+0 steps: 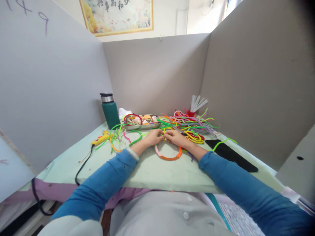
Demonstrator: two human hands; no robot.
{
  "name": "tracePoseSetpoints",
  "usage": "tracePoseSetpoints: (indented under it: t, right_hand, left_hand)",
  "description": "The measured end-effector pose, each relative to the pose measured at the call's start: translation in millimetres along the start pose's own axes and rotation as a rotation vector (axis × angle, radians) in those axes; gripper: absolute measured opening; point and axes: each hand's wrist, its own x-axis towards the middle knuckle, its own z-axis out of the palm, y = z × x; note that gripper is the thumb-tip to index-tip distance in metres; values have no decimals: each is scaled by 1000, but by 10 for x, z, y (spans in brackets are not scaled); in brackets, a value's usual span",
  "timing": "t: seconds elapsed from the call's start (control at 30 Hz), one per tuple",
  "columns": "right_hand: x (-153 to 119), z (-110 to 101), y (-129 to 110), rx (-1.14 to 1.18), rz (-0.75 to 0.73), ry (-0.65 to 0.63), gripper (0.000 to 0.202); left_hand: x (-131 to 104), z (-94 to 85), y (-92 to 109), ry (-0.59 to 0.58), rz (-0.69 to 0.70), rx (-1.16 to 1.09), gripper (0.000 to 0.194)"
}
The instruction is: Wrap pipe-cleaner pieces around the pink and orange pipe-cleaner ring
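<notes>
A ring of fuzzy pipe cleaners (171,158), pink on the left and orange below and right, hangs from my fingertips just over the table. My left hand (154,137) pinches its upper left part. Close beside it, my right hand (175,137) is closed on the upper right part, the fingertips of both hands almost meeting. What exactly lies between the fingers is hidden. Left of my hands is a green pipe-cleaner loop (138,139). Yellow coiled loops (197,137) lie by my right wrist.
A metal tray (142,126) of shells stands behind my hands, with a heap of coloured pipe cleaners (187,119) right of it. At left are a green bottle (110,113) and a corded yellow glue gun (100,138). White sticks (197,104) stand in a red cup; a black phone-like slab (231,155) lies right.
</notes>
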Motion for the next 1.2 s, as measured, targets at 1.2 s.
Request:
tracePoseSetpoints:
  t: [1.2]
  right_hand:
    - [7,16,31,6,16,8,30]
  left_hand:
    - [-21,-40,35,2,-3,34,29]
